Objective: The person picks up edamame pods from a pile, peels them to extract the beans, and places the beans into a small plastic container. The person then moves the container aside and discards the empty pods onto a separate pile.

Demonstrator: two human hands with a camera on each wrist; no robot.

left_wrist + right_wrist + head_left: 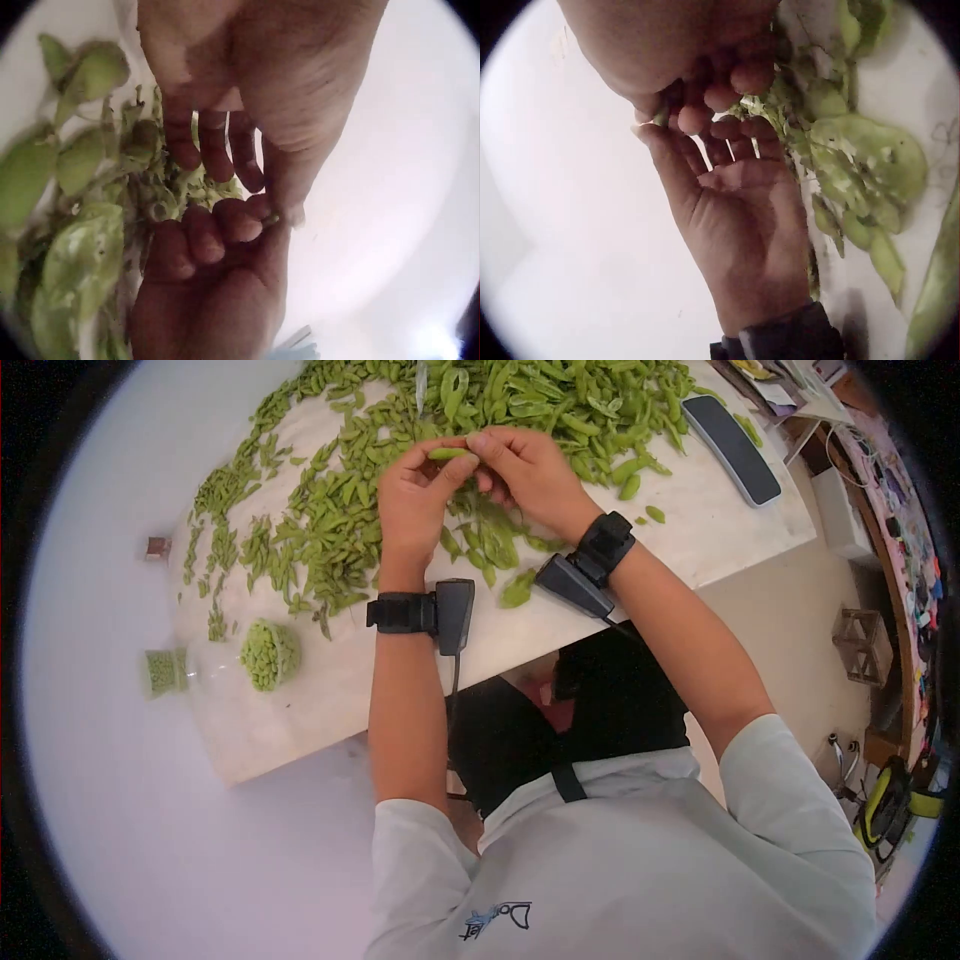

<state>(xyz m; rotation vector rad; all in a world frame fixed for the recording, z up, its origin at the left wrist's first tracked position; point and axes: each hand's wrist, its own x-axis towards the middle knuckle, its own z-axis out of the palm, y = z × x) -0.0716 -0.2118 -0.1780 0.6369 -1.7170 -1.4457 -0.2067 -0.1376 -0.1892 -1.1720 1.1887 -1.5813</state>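
Note:
Over the near side of a heap of green soybean pods, both hands meet around one small green pod (447,453). My left hand (412,510) pinches it between thumb and forefinger. The right hand (545,478) pinches at its right end, thumb and forefinger close against the left fingertips. In the left wrist view, a bit of the pod (271,219) shows between the thumbs, the rest hidden by fingers. From the right wrist, the left hand (742,217) appears palm up below the right hand (682,45).
Loose pods (335,520) spread across the white table (340,690), with a taller heap (580,410) at the back. A clear container of shelled green beans (268,655) stands at the left. A dark-screened phone (733,450) lies at the right. Empty-looking flat pods (518,588) lie near the front edge.

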